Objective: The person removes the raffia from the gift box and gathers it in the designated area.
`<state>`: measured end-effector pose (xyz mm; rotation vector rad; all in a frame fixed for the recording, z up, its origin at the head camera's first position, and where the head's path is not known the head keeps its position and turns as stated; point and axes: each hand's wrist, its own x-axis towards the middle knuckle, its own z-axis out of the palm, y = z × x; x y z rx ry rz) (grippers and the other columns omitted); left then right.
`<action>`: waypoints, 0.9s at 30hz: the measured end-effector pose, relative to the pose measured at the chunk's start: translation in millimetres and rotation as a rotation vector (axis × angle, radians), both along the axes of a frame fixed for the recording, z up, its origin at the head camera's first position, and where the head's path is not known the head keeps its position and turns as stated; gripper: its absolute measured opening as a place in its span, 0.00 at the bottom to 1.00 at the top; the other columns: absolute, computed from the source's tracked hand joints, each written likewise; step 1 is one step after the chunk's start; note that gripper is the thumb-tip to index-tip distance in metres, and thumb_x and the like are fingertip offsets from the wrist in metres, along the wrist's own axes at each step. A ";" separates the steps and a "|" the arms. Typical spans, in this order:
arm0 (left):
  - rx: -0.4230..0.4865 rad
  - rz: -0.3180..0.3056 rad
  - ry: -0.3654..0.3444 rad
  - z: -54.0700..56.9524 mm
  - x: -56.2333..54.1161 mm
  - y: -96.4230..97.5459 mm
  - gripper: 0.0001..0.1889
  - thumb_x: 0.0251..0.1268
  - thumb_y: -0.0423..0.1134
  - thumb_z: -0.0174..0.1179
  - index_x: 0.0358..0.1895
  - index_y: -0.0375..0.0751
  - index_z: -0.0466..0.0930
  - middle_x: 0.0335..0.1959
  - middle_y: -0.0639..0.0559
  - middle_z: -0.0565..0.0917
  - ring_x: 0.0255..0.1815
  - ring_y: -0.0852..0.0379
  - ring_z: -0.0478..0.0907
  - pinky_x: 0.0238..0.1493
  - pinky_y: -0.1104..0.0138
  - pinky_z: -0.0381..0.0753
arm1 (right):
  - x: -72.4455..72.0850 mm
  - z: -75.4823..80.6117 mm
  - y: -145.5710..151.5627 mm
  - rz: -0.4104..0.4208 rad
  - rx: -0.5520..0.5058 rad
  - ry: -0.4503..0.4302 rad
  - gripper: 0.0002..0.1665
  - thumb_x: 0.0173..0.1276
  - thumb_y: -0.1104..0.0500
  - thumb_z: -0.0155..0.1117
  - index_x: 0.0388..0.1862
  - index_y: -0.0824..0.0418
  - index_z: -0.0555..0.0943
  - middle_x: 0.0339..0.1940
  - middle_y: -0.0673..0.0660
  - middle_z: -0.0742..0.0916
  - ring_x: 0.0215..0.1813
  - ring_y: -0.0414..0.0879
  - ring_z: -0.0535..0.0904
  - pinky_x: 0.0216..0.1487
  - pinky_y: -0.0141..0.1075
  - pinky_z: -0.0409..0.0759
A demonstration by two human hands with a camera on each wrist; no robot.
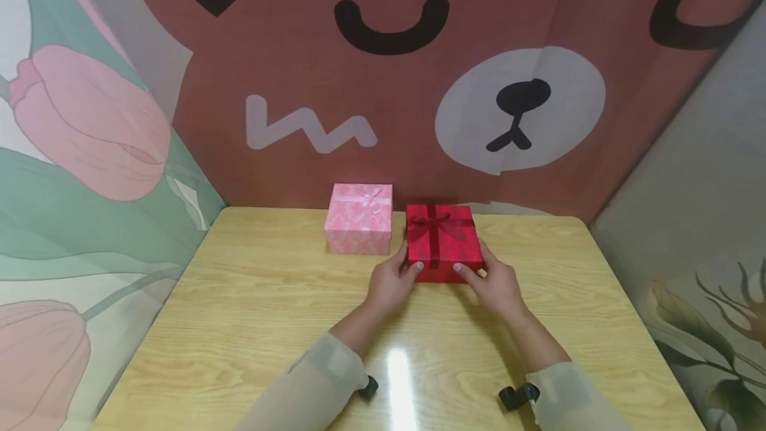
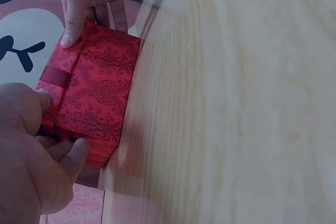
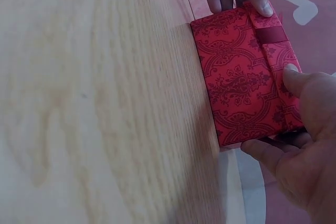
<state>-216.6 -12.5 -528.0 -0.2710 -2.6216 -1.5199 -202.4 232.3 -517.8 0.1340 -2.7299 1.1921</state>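
Observation:
A red gift box [image 1: 443, 238] with a dark red ribbon and bow on its lid is held between both hands near the back of the table. The left hand [image 1: 391, 279] grips its left side, thumb on the lid's front edge. On the right side the right hand [image 1: 498, 283] grips it the same way, fingers along the wall. Dark scroll patterns cover the box's front [image 2: 100, 82], and the lid is on. Whether its base touches the table is hard to tell. To its left, a little apart, stands a pink gift box [image 1: 359, 221] with a pale pink bow.
The wooden table [image 1: 257, 324] ends at the back against a wall with a printed bear face [image 1: 520, 108]. Patterned walls flank it on the left and right. A strip of light [image 1: 401, 384] reflects off the tabletop between the forearms.

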 end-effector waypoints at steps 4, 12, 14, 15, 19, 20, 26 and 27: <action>0.005 -0.001 -0.003 -1.8 4.7 -2.5 0.34 0.73 0.51 0.65 0.77 0.42 0.68 0.65 0.46 0.82 0.62 0.54 0.82 0.60 0.60 0.83 | 5.5 -0.1 -1.6 0.007 0.003 0.000 0.53 0.71 0.37 0.69 0.85 0.56 0.57 0.66 0.70 0.82 0.63 0.67 0.81 0.55 0.57 0.85; 0.045 -0.018 -0.038 0.3 16.6 -8.9 0.34 0.74 0.52 0.65 0.78 0.44 0.67 0.65 0.47 0.82 0.63 0.55 0.81 0.59 0.64 0.83 | 16.0 2.0 -6.9 0.020 -0.002 -0.002 0.55 0.70 0.34 0.69 0.85 0.55 0.57 0.63 0.68 0.84 0.63 0.64 0.82 0.55 0.56 0.85; 0.050 -0.017 -0.038 -0.1 19.0 -10.1 0.34 0.74 0.52 0.65 0.77 0.44 0.68 0.65 0.47 0.82 0.62 0.56 0.81 0.59 0.65 0.83 | 19.4 2.0 -8.4 0.023 -0.004 -0.001 0.54 0.70 0.35 0.69 0.85 0.55 0.58 0.63 0.67 0.84 0.64 0.64 0.81 0.55 0.56 0.85; 0.055 -0.017 -0.036 -0.3 20.1 -10.6 0.34 0.74 0.51 0.65 0.77 0.44 0.68 0.65 0.47 0.82 0.62 0.56 0.81 0.59 0.65 0.83 | 21.2 1.8 -9.1 0.023 -0.002 -0.003 0.54 0.70 0.36 0.69 0.85 0.54 0.58 0.64 0.67 0.84 0.64 0.64 0.81 0.55 0.56 0.85; 0.039 -0.015 -0.008 -1.2 24.8 -13.7 0.33 0.73 0.51 0.67 0.76 0.44 0.70 0.65 0.47 0.81 0.63 0.56 0.81 0.62 0.63 0.82 | 28.5 1.4 -11.9 0.021 -0.002 -0.003 0.54 0.70 0.38 0.70 0.85 0.55 0.58 0.64 0.67 0.84 0.64 0.63 0.81 0.55 0.55 0.85; 0.039 -0.018 -0.002 -1.1 26.1 -14.6 0.33 0.73 0.50 0.67 0.76 0.44 0.70 0.66 0.47 0.81 0.63 0.56 0.80 0.62 0.62 0.81 | 30.2 1.4 -12.6 0.020 -0.002 -0.002 0.54 0.70 0.38 0.70 0.85 0.56 0.58 0.64 0.67 0.84 0.64 0.64 0.81 0.55 0.55 0.85; 0.037 -0.027 -0.021 0.2 34.5 -19.3 0.34 0.73 0.50 0.66 0.77 0.45 0.68 0.66 0.47 0.80 0.63 0.56 0.81 0.60 0.64 0.83 | 38.9 0.3 -16.4 0.014 -0.006 -0.011 0.55 0.70 0.37 0.70 0.85 0.55 0.57 0.64 0.67 0.84 0.64 0.62 0.82 0.55 0.53 0.86; 0.033 -0.027 -0.028 0.5 35.9 -19.8 0.34 0.73 0.50 0.66 0.78 0.46 0.67 0.66 0.47 0.81 0.62 0.58 0.81 0.59 0.65 0.83 | 40.2 0.2 -16.9 0.013 -0.004 -0.013 0.55 0.69 0.36 0.70 0.85 0.55 0.57 0.64 0.67 0.84 0.64 0.62 0.82 0.54 0.53 0.86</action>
